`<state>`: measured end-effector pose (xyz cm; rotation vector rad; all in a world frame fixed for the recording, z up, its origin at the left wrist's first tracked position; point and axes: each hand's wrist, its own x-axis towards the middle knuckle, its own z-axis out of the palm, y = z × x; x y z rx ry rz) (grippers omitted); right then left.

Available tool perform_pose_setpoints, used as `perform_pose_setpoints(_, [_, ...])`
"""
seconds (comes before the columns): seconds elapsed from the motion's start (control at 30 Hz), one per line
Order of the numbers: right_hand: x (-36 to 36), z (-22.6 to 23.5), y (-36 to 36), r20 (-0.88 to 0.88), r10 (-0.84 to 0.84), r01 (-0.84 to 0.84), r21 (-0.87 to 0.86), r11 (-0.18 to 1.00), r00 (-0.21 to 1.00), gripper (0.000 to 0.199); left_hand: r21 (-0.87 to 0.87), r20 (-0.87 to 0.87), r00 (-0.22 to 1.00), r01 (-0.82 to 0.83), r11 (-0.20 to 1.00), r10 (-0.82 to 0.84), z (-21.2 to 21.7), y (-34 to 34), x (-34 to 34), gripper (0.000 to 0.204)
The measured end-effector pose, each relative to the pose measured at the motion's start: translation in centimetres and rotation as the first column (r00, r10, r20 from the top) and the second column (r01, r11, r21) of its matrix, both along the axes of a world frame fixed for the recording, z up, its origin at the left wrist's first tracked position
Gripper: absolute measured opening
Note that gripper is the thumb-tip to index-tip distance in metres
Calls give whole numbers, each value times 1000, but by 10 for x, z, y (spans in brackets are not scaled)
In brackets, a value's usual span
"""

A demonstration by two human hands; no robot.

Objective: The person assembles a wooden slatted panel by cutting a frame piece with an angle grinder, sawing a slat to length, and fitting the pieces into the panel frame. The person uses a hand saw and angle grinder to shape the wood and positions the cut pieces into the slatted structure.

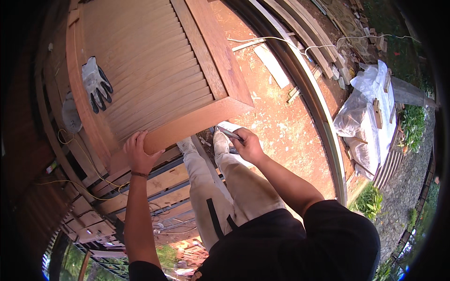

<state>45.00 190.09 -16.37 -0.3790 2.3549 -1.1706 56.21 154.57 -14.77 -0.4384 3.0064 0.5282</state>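
Nearest the camera is the person's own black shirt [300,248], with pale work trousers [234,192] and light shoes [224,140] below it on the reddish dirt ground [281,122]. The left hand [139,152] reaches up to the near bottom corner of a louvered wooden door panel [154,70], which lies flat on a stack of timber and metal framing [154,182] serving as a counter. Its fingers are curled over the panel's lower rail, thumb under the edge, clasping the wood. The right hand [247,145] sits just off the panel's right corner, apart from it, with its fingers closed around a slim metal tool [229,133], pen-like in shape; what kind of tool it is cannot be told.

The panel looks stiff and fairly heavy, a solid frame around thin slats. The slats would likely be the weak part, so the frame rails and stiles look like the sound places to take hold, as the left hand does now; the finished surface may be somewhat smooth under bare skin.

A grey and black work glove [96,84] lies on the panel's left stile. Off to the right are loose boards [276,65], a white cord [300,47] and a crumpled plastic sheet [370,107].
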Motion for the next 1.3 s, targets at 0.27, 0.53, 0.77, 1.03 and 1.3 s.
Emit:
perform_pose_setpoints(0.27, [31, -22, 8, 637, -607, 841, -126, 526, 475, 21, 14, -40, 984, 176, 984, -175, 22, 55, -49, 91])
perform_pose_setpoints(0.53, [-47, 8, 5, 42, -637, 634, -176, 753, 769, 24, -48, -159, 940, 299, 953, -303, -15, 73, -79, 84])
perform_pose_setpoints(0.77, [-54, 31, 7, -395, -327, 354, -3, 935, 859, 25, -48, -195, 933, 298, 953, -302, -11, 77, -81, 80])
perform_pose_setpoints(1.03, [-84, 22, -56, -642, 312, -178, 266, 947, 701, 27, 2, -218, 937, 279, 960, -272, -15, 88, -84, 78])
perform_pose_setpoints(1.3, [-98, 11, 34, -675, 346, -145, 337, 930, 652, 32, 150, -184, 970, 185, 971, -156, 12, 88, -83, 76])
